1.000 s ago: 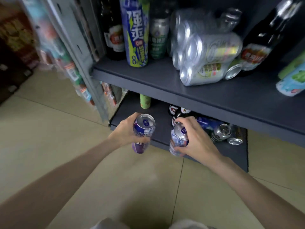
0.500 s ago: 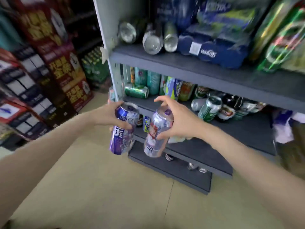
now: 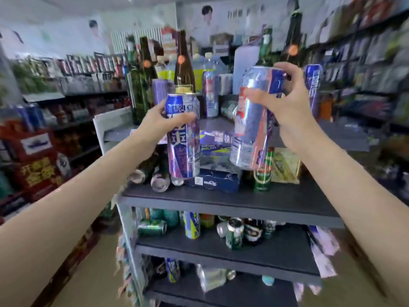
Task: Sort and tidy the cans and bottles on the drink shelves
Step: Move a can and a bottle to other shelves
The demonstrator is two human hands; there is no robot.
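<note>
My left hand point(image 3: 159, 122) grips a tall purple and blue can point(image 3: 183, 138) near its top and holds it upright in front of the dark shelf unit point(image 3: 221, 198). My right hand point(image 3: 287, 107) grips a tall silver can with red and blue print point(image 3: 252, 120), tilted a little to the left, at about the height of the top shelf. Both cans are in the air, close side by side. On the top shelf behind them stand several tall bottles point(image 3: 183, 65) and similar tall cans point(image 3: 210, 94).
A dark blue multipack point(image 3: 214, 180), a green bottle point(image 3: 262, 176) and fallen cans point(image 3: 159, 182) lie on the shelf just below my hands. Lower shelves hold mixed upright and toppled cans point(image 3: 234, 233). Red display boxes point(image 3: 37, 165) stand at left; stocked shelves line the right wall.
Both hands have lifted their cans from near the bottom shelf up to the top of the unit. My view rose with them from the floor to the upper shelves.
</note>
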